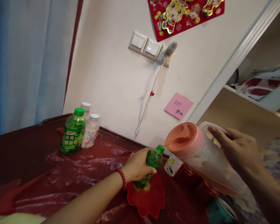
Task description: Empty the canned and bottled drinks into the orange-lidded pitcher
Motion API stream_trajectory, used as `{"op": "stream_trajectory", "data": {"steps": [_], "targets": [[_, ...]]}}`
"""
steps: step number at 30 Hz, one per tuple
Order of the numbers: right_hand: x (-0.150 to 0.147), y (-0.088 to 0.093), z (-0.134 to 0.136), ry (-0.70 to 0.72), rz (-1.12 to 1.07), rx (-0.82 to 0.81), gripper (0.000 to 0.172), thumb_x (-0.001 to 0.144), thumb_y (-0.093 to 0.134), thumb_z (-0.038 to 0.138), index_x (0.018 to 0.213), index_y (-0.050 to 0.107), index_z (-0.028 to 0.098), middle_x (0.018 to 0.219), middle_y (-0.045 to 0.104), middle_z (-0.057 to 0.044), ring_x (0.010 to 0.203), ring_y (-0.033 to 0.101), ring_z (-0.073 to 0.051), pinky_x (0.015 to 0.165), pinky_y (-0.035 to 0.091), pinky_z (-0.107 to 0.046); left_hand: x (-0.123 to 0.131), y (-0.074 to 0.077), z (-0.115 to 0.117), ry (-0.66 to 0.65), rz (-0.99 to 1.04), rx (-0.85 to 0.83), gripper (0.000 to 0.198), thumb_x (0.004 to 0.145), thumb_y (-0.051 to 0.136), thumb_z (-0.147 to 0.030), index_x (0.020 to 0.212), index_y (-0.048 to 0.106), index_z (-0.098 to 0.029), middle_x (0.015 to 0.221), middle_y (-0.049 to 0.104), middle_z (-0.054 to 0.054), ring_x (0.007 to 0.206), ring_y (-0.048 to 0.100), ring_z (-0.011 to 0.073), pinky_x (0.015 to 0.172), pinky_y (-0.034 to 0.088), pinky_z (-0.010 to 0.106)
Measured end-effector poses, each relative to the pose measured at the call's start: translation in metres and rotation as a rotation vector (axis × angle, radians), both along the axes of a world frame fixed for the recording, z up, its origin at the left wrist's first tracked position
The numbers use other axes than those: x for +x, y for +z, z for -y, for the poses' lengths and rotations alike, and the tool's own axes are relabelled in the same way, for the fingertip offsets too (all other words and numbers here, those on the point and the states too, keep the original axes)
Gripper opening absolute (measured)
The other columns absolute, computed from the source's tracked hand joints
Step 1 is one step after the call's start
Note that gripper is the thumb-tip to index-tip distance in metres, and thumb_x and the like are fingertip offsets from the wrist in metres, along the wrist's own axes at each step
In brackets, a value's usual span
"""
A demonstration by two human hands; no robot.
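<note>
My left hand is wrapped round a small green-capped drink bottle, which stands at the red scallop-edged dish; its base is partly hidden. On the right, my right hand grips the handle of a translucent pitcher with an orange lid. The pitcher is tilted, its lid toward the left. A larger green tea bottle stands at the left of the table, beside a white-capped bottle with a printed label and another white-capped bottle behind.
Red plastic film covers much of the dark table. Below the pitcher are a white patterned cup, red containers and a teal can. A white cord runs down the wall from the socket. Shelves stand at right.
</note>
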State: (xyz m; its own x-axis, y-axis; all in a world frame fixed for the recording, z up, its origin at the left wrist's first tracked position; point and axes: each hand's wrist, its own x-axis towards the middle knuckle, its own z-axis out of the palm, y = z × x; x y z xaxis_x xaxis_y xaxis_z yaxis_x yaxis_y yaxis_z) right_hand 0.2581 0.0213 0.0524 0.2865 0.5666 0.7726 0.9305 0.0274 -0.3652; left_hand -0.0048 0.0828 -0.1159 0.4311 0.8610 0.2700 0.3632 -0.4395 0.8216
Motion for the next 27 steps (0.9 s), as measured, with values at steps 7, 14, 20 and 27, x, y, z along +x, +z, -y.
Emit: {"op": "stream_trajectory", "data": {"steps": [7, 14, 20, 27], "targets": [[-0.003, -0.001, 0.001, 0.004, -0.021, -0.002, 0.068, 0.069, 0.062, 0.088, 0.058, 0.054, 0.022, 0.048, 0.04, 0.003, 0.052, 0.038, -0.016, 0.05, 0.027, -0.03, 0.0, 0.0, 0.0, 0.005, -0.003, 0.002, 0.06, 0.068, 0.083, -0.035, 0.124, 0.065, -0.025, 0.126, 0.073, 0.006, 0.112, 0.068, 0.0324, 0.09, 0.052, 0.038], [-0.005, 0.001, 0.003, 0.007, -0.014, -0.001, 0.067, 0.068, 0.061, 0.087, 0.056, 0.053, 0.022, 0.048, 0.04, 0.003, 0.052, 0.038, -0.017, 0.05, 0.027, -0.03, -0.001, 0.001, 0.0, -0.002, -0.01, 0.015, 0.059, 0.069, 0.083, -0.035, 0.124, 0.065, -0.024, 0.126, 0.073, 0.007, 0.112, 0.068, 0.0322, 0.09, 0.053, 0.037], [-0.001, -0.001, 0.0, 0.014, -0.019, 0.004, 0.068, 0.069, 0.061, 0.089, 0.057, 0.055, 0.023, 0.048, 0.04, 0.002, 0.052, 0.039, -0.017, 0.049, 0.028, -0.03, 0.0, 0.0, 0.0, 0.011, -0.019, 0.014, 0.061, 0.068, 0.085, -0.034, 0.125, 0.065, -0.025, 0.128, 0.072, 0.006, 0.114, 0.068, 0.0324, 0.09, 0.053, 0.036], [-0.012, 0.003, 0.008, 0.05, -0.008, -0.011, 0.06, 0.072, 0.061, 0.084, 0.053, 0.051, 0.027, 0.05, 0.039, 0.0, 0.052, 0.039, -0.021, 0.047, 0.028, -0.034, 0.0, 0.001, 0.001, 0.004, -0.017, 0.01, 0.062, 0.068, 0.084, -0.035, 0.126, 0.064, -0.024, 0.128, 0.073, 0.007, 0.114, 0.068, 0.0326, 0.09, 0.053, 0.037]]}}
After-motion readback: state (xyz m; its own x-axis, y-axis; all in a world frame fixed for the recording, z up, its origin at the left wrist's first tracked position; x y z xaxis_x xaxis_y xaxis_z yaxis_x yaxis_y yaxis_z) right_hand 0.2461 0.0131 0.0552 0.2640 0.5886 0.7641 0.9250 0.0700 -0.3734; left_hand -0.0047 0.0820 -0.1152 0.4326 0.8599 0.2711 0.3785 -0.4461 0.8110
